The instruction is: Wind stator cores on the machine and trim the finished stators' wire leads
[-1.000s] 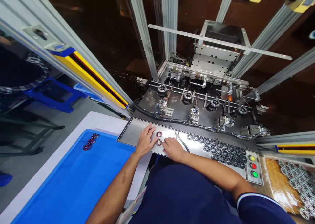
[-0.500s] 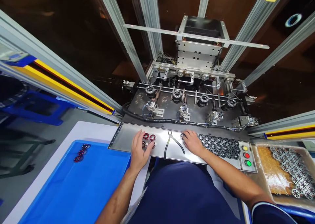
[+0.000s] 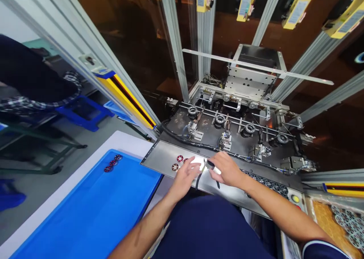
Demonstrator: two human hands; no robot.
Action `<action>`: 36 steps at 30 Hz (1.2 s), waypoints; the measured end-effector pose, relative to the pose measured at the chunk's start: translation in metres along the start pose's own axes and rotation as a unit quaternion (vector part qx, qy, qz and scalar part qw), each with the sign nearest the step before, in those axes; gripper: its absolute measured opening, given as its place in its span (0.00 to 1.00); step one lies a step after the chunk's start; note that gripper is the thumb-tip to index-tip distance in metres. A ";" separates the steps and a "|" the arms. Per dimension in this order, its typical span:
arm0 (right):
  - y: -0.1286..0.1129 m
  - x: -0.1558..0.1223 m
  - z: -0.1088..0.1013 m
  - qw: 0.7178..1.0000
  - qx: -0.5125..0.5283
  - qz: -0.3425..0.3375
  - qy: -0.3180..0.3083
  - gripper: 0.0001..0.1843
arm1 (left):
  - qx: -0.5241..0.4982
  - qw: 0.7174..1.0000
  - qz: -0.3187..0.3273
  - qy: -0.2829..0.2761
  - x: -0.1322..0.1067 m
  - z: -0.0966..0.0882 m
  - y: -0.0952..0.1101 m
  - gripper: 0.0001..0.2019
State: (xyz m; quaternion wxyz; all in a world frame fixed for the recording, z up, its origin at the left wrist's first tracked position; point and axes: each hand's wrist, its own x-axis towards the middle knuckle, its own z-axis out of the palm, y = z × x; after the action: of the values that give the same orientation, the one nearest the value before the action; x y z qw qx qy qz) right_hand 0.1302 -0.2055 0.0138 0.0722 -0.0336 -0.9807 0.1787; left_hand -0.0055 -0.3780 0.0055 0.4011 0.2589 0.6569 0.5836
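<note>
Metal tabletop point(image 3: 156, 157) lies beneath both hands. Right hand point(image 3: 226, 171) pinches a dark ring point(image 3: 210, 164); left hand point(image 3: 185, 175), fingers loosely parted, appears empty. Pliers point(image 3: 198, 180) between them could snag the ring if lowered. Red discs point(image 3: 179, 158) sit just beyond the left hand, one partly covered; ring's underside is hidden.

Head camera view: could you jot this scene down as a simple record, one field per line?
Left hand: fingers spread near the pliers, nothing visibly held
Right hand: gripping a dark round part
Pliers: on the metal shelf, partly hidden
Reddish round parts: at least three on the shelf, near the left hand
Dark wheel-like parts: clustered beyond the right forearm
Blue tray: holds three round parts
</note>
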 end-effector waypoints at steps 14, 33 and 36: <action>-0.056 0.009 -0.041 0.947 0.141 -0.036 0.285 0.21 | -0.338 0.936 -0.049 -0.087 -0.016 0.023 0.052 0.19; -0.035 0.003 -0.087 0.901 0.434 0.008 0.023 0.08 | -0.139 0.967 0.090 -0.196 -0.009 0.000 0.056 0.17; -0.035 0.004 -0.095 0.883 0.464 0.011 -0.067 0.10 | -0.085 0.963 0.106 -0.234 -0.004 -0.007 0.061 0.18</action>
State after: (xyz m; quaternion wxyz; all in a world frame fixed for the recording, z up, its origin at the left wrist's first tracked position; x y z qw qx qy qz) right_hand 0.1391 -0.2047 0.1149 0.0118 0.0050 -0.7878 0.6158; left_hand -0.0165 -0.3742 0.0656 0.5000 0.4211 0.4616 0.5997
